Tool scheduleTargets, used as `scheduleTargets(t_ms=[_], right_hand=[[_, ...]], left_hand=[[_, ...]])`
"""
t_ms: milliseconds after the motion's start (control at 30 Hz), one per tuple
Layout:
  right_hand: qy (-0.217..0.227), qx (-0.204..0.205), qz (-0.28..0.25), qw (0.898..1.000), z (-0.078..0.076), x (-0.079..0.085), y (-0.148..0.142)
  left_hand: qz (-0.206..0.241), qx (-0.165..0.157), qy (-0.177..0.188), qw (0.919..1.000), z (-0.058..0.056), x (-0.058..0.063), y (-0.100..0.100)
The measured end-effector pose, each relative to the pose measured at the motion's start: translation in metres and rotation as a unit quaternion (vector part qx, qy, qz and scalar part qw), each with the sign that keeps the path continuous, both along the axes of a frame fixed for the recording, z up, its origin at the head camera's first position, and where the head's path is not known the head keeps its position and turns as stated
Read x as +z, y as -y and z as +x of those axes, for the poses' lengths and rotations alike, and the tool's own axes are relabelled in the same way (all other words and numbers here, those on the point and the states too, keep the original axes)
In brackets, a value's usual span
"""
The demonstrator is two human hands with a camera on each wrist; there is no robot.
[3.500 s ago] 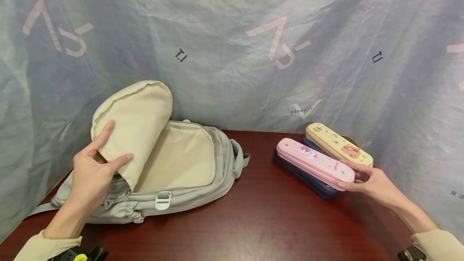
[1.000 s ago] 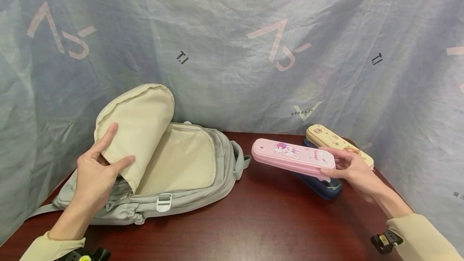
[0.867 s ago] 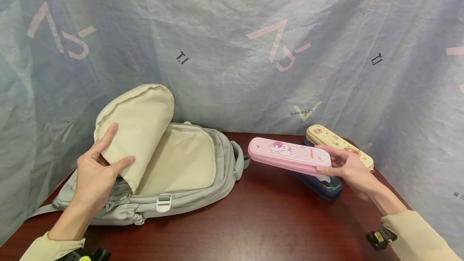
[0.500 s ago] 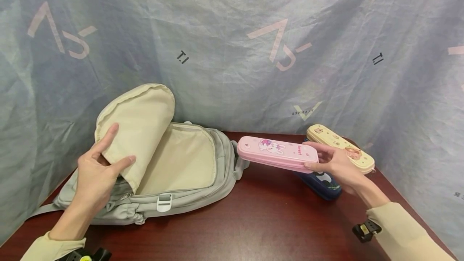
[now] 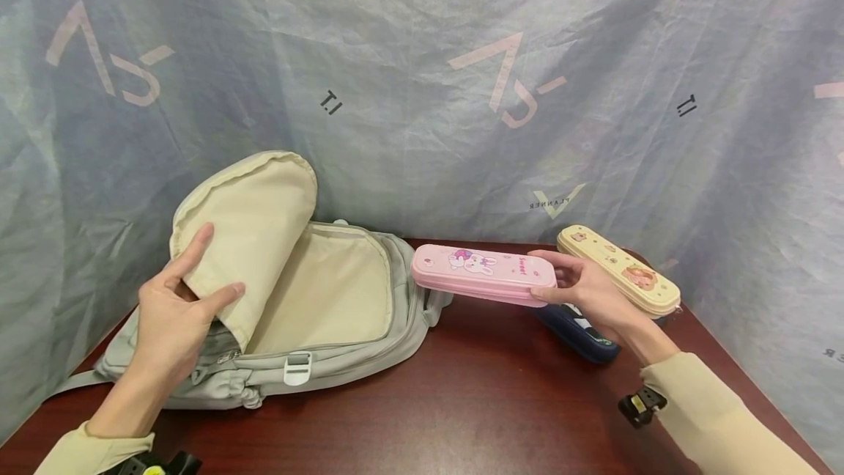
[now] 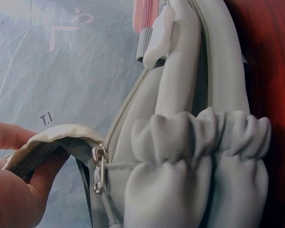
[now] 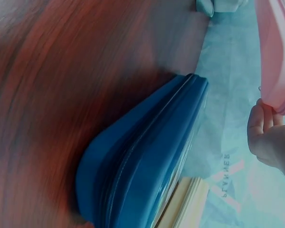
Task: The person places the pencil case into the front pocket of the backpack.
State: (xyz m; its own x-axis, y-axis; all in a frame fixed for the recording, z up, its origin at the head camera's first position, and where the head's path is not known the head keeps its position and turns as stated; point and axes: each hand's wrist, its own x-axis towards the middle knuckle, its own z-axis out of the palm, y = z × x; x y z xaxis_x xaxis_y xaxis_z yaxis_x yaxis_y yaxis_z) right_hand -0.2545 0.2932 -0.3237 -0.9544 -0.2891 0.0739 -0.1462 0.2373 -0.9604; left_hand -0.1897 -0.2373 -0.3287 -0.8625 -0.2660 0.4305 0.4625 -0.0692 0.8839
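A grey backpack lies at the left with its cream-lined front flap lifted. My left hand pinches the flap's edge between thumb and fingers; the left wrist view shows the fabric caught there beside a metal zipper pull. In my right hand is a pink pencil case with a rabbit print, gripped at its right end. It hangs above the table, its far end over the backpack's top edge. The right wrist view shows its underside and my curled fingers.
A navy pencil case lies on the dark red table below my right hand. Behind it, a yellow pencil case rests near the right edge, apparently on something dark. A grey printed curtain closes off the back and sides.
My right hand has lifted the pink pencil case off the navy one and carried it left to the backpack's top end. The left hand still holds the flap up.
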Motion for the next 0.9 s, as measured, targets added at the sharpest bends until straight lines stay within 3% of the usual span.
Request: scheduleTargets(t_ms=[500,900], right_hand=[[-0.031,0.023,-0.001,0.999,-0.018,0.000,0.032],[-0.025,0.036,-0.024,0.999,-0.038,-0.005,0.065]], left_hand=[[-0.011,0.002,0.007,0.9999,0.000,-0.001,0.001],[-0.012,0.009,0.001,0.9999,0.002,0.000,-0.002]])
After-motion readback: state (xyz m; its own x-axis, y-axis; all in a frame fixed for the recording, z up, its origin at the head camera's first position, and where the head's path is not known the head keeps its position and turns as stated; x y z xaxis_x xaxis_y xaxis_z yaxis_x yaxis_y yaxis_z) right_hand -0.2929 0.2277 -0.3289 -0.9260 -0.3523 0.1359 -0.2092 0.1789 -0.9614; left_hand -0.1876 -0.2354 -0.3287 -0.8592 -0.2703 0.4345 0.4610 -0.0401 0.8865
